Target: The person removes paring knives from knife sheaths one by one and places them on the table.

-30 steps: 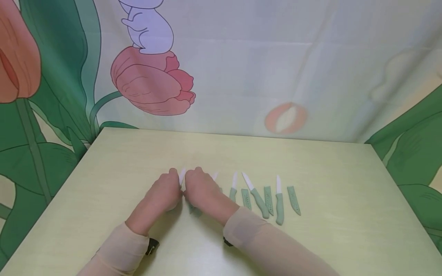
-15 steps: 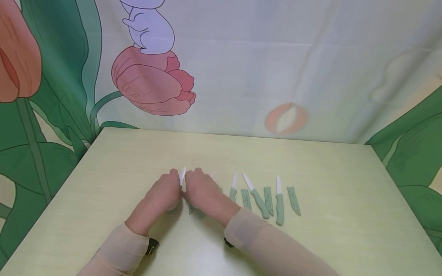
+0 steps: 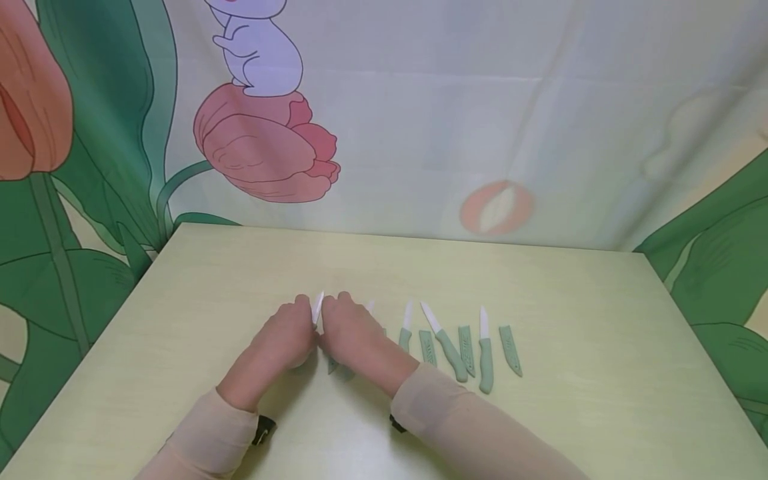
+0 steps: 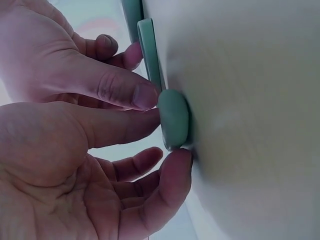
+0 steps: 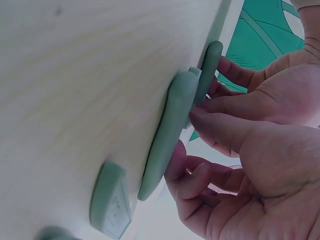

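In the head view my left hand and right hand are close together over the leftmost knife, whose white blade points away between them. In the left wrist view, my left thumb and index finger pinch the rounded end of its green handle. My right thumb tip is right at that handle's side. A green sheath lies between the right thumb and fingers, which pinch it, mostly covered in the head view. Just right of it, the right wrist view has a second knife's green handle beside my right index fingertip.
Right of my hands lie more knives with white blades and green handles: one upright, one slanted, one partly behind my wrist. Green sheaths lie between and beside them. A printed curtain hangs behind the table.
The leftmost blade has turned slightly, its face showing more between my hands. Both hands stay in nearly the same place; the other knives and sheaths lie as before.
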The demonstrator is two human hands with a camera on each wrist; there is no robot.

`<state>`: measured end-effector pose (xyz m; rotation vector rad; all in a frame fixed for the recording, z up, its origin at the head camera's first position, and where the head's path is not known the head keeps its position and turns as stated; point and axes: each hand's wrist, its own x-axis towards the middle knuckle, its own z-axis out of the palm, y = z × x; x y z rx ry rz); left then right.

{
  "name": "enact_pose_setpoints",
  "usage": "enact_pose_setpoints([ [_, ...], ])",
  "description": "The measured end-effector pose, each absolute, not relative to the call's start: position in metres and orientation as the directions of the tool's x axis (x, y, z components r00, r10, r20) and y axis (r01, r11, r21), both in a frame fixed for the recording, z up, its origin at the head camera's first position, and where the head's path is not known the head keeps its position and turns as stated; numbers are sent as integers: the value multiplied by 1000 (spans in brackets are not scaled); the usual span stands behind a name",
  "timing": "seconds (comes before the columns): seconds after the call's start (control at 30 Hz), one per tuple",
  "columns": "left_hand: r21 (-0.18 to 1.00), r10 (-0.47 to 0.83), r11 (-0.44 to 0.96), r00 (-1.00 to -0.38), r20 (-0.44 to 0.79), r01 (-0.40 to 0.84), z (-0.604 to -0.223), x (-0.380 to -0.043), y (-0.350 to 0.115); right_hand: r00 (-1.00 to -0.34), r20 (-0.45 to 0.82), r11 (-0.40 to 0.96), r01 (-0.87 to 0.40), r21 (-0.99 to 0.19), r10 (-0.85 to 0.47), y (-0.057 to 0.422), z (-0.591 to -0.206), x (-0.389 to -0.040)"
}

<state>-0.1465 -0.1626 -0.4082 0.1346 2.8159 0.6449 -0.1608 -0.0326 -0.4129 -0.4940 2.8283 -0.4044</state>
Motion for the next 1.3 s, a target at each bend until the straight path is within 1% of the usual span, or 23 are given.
enact_pose_setpoints([
  [0.2, 417, 133, 908, -968, -214, 33, -405, -147, -164, -910, -181, 904, -311, -295, -372, -30, -409, -161],
  [0.47, 406, 130, 913, -976, -175, 49, -393, -148, -164, -912, -188, 899, -293, -326, -365, -21, -397, -163],
  [0.67, 381, 138, 920, -986, -96, 92, -384, -148, -163, -909, -161, 878, -305, -370, -384, -5, -383, -162],
  [1.0, 368, 135, 919, -990, 41, 140, -378, -152, -160, -912, -62, 857, -355, -373, -405, 29, -366, -159],
  [1.13, 346, 174, 915, -977, 126, 208, -380, -154, -158, -914, -43, 851, -358, -383, -404, 47, -362, -160],
  [1.3, 297, 244, 906, -946, 216, 301, -380, -157, -156, -920, -1, 845, -360, -395, -393, 74, -360, -162],
])
